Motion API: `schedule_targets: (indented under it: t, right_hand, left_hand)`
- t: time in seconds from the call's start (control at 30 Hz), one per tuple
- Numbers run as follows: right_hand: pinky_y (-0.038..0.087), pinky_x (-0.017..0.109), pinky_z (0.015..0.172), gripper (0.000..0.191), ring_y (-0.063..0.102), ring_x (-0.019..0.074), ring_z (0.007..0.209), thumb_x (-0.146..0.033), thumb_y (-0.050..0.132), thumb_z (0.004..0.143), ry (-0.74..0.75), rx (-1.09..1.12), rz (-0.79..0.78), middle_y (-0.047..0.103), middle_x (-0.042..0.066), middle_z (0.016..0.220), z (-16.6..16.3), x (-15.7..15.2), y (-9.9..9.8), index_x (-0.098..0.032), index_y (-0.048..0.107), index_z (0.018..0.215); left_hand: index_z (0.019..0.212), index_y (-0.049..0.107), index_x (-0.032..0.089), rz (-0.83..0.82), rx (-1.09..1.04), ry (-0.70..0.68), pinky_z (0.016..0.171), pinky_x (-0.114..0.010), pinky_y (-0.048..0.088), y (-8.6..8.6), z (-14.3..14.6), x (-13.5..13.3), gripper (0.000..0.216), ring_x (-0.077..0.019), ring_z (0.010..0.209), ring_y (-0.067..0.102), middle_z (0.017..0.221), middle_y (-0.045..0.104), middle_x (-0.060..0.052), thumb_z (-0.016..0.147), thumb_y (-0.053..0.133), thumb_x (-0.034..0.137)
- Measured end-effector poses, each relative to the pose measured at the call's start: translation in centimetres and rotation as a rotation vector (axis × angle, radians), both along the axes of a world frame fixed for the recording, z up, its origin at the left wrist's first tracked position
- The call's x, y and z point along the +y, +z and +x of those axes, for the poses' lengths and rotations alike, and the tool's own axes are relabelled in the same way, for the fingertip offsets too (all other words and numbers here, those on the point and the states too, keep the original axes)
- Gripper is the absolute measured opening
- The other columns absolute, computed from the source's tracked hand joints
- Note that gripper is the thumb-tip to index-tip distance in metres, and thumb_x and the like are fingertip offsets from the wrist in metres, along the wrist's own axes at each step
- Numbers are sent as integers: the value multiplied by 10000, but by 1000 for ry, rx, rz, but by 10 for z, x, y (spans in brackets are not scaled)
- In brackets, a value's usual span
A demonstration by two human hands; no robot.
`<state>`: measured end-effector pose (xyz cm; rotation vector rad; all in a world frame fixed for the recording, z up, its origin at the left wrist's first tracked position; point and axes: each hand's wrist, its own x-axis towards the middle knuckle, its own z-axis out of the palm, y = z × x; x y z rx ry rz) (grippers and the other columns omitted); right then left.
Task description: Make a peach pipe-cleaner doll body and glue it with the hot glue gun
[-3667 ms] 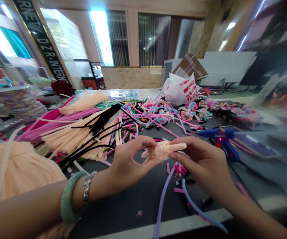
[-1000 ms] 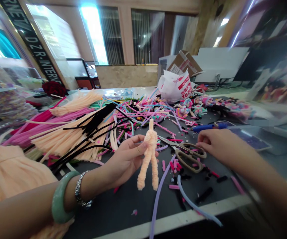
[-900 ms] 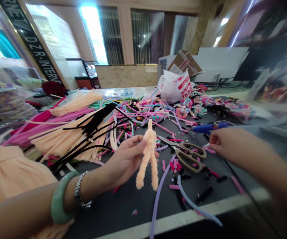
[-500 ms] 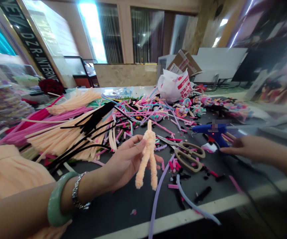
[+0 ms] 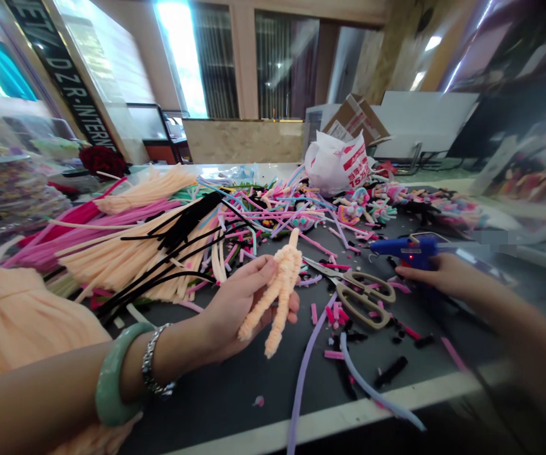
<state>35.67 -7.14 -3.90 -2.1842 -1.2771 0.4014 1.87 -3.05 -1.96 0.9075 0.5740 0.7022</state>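
A peach pipe-cleaner figure [image 5: 286, 268] with two fuzzy legs and a thin stem on top is pinched in my left hand [image 5: 239, 300], between thumb and fingers. It leans, with its legs pointing down and to the left. On the right, my right hand [image 5: 450, 276] is closed around the handle of a blue glue gun [image 5: 400, 248], whose nozzle points left and whose small red light is lit. Some of that grip is blurred. Scissors with beige handles [image 5: 340, 277] lie partly opened on the dark tabletop between my hands.
Bundles of peach pipe cleaners [image 5: 126, 253] spread out at left, with black stems [image 5: 185, 221] across them. Behind lie a white plastic bag [image 5: 332, 164] and a heap of colourful pieces. Pink and black offcuts and a lilac stem [image 5: 304, 385] are scattered near the front edge.
The figure has tilted, its legs swinging left. My right hand has moved left and closed around the glue gun's handle, and the gun now lies more level.
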Motion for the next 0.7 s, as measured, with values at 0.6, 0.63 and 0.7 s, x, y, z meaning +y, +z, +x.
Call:
schedule_targets:
  t: [0.6, 0.63, 0.7]
  right_hand:
    - [525, 289, 721, 334, 636, 188, 822, -476, 723, 689, 375, 307, 410, 695, 48, 879, -63, -29, 33, -214, 669, 889]
    - [538, 309, 728, 350, 645, 204, 823, -507, 711, 689, 413, 299, 377, 702, 54, 873, -70, -32, 34, -216, 678, 880]
    - [558, 335, 695, 365, 657, 222, 773, -556, 692, 680, 487, 284, 306, 712, 53, 829, -80, -36, 33, -232, 691, 848]
  left_hand:
    - [878, 479, 133, -129, -117, -127, 510, -216, 400, 2, -1, -3, 230, -95, 530, 485, 762, 503, -39, 936, 299, 265]
    - [877, 485, 129, -138, -122, -141, 514, -216, 404, 2, -1, -4, 242, -96, 535, 488, 765, 507, -44, 935, 296, 269]
    - [874, 496, 120, -156, -125, -174, 533, -221, 419, 3, -1, -4, 264, -103, 550, 499, 750, 515, -53, 933, 295, 280]
